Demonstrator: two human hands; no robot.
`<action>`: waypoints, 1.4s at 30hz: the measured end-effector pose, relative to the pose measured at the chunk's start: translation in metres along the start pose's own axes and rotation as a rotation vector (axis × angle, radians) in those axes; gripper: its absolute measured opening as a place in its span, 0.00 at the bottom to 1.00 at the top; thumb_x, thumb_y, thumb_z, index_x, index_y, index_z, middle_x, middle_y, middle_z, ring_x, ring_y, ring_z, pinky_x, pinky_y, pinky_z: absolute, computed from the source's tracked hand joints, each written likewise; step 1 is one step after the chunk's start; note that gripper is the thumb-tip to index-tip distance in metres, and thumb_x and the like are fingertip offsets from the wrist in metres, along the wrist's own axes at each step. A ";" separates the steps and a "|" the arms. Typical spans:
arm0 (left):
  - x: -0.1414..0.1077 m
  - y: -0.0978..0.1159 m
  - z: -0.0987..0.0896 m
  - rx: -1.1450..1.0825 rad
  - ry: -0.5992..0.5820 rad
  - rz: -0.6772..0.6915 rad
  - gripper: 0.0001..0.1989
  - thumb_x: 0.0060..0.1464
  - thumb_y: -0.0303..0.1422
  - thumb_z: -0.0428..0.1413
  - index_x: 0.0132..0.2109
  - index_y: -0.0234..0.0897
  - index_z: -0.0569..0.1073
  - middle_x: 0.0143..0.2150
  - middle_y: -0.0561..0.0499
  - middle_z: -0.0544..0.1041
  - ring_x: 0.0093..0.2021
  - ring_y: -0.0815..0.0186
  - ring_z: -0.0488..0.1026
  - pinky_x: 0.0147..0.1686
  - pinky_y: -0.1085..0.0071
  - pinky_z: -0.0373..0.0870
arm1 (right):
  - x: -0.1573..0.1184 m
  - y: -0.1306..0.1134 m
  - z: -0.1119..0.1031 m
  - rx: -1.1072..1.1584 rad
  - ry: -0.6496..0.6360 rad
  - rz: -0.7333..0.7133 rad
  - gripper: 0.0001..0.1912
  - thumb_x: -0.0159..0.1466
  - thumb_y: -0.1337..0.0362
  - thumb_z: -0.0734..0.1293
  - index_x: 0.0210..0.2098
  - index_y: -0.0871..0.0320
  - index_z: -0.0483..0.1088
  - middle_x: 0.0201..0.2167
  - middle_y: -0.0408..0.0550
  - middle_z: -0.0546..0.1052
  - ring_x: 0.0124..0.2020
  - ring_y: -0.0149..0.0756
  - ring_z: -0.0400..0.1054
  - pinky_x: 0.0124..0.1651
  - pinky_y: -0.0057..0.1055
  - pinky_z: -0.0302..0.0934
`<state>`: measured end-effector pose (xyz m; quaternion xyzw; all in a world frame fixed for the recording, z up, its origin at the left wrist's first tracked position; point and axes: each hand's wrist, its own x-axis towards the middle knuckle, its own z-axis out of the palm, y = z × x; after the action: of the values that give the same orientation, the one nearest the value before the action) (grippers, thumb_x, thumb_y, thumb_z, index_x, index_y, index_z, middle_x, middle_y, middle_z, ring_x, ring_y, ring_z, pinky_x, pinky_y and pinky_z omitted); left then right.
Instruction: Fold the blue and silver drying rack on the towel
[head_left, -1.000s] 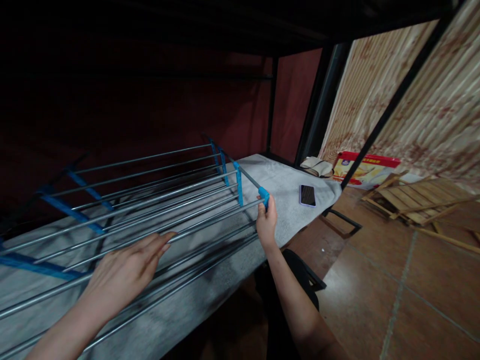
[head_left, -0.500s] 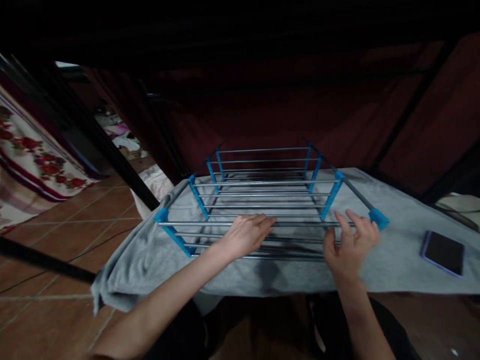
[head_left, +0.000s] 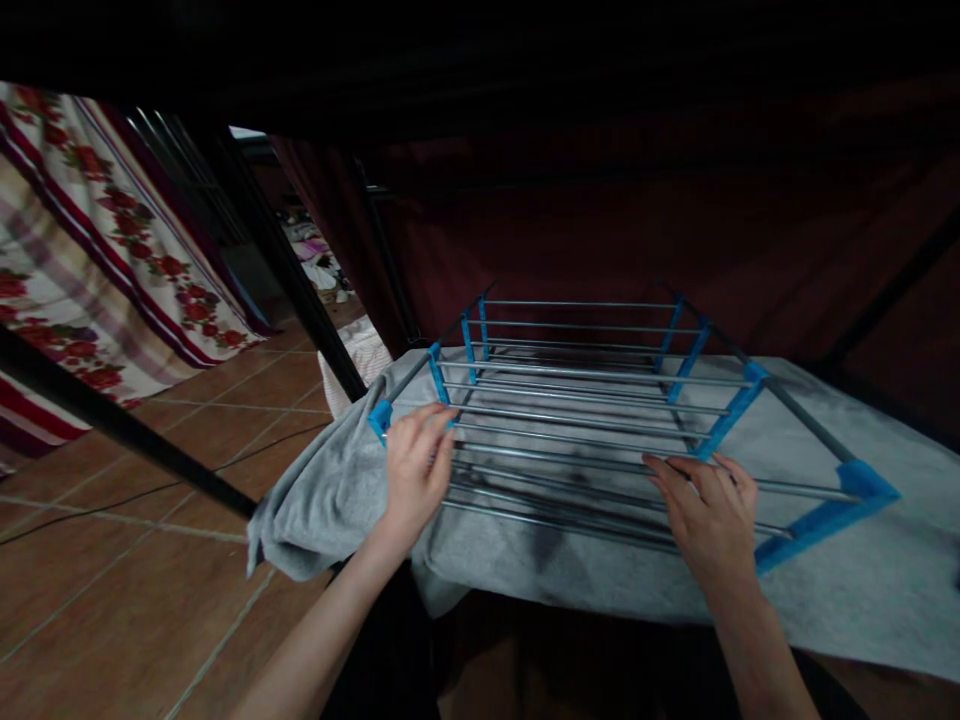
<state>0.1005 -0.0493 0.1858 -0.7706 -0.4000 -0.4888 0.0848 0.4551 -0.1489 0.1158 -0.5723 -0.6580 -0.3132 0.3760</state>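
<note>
A rack of grey metal rods with blue plastic joints lies on a grey cloth in front of me. My left hand is at the left end of its front rod, close to the left blue corner, with fingers curled over the rod. Toward the right side of the same rod, my right hand has its fingers bent over the metal. The undersides of both grips are hidden. At the right front, a blue corner piece sticks out beyond my right hand.
Black metal posts stand at the left, with a dark red curtain behind the rack. A flowered cloth hangs at far left above the tiled floor, where a thin cable runs.
My left hand has moved left along the front rod to near its corner. The right hand now bends over the rod. The view has turned left, and the phone has gone out of sight.
</note>
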 end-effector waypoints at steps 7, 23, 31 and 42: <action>0.005 -0.092 -0.019 -0.587 0.275 -0.808 0.25 0.59 0.54 0.52 0.43 0.35 0.75 0.37 0.46 0.78 0.40 0.61 0.76 0.41 0.67 0.71 | -0.002 0.001 0.001 -0.050 0.010 -0.014 0.12 0.71 0.61 0.63 0.50 0.49 0.75 0.39 0.49 0.78 0.39 0.39 0.72 0.60 0.47 0.56; 0.009 -0.091 0.010 -0.964 0.262 -0.898 0.27 0.55 0.57 0.54 0.36 0.34 0.73 0.25 0.54 0.71 0.18 0.75 0.57 0.18 0.75 0.53 | -0.001 0.004 0.003 -0.086 0.052 -0.026 0.11 0.70 0.64 0.65 0.50 0.51 0.75 0.37 0.49 0.77 0.37 0.39 0.69 0.58 0.46 0.57; 0.008 -0.093 0.009 -0.935 0.201 -0.893 0.26 0.58 0.55 0.52 0.35 0.34 0.75 0.22 0.54 0.68 0.18 0.75 0.57 0.17 0.75 0.53 | -0.002 0.007 0.002 -0.048 0.033 -0.037 0.11 0.70 0.64 0.65 0.51 0.51 0.74 0.38 0.48 0.76 0.39 0.38 0.70 0.57 0.45 0.56; 0.009 -0.094 0.010 -0.866 0.183 -0.866 0.27 0.60 0.56 0.48 0.32 0.35 0.72 0.23 0.54 0.68 0.18 0.75 0.56 0.17 0.74 0.52 | -0.001 0.008 0.003 -0.025 0.038 -0.036 0.10 0.70 0.63 0.66 0.50 0.52 0.75 0.38 0.48 0.76 0.37 0.38 0.70 0.54 0.45 0.55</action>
<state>0.0433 0.0228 0.1637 -0.4577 -0.4330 -0.6609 -0.4078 0.4630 -0.1461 0.1130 -0.5591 -0.6570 -0.3388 0.3755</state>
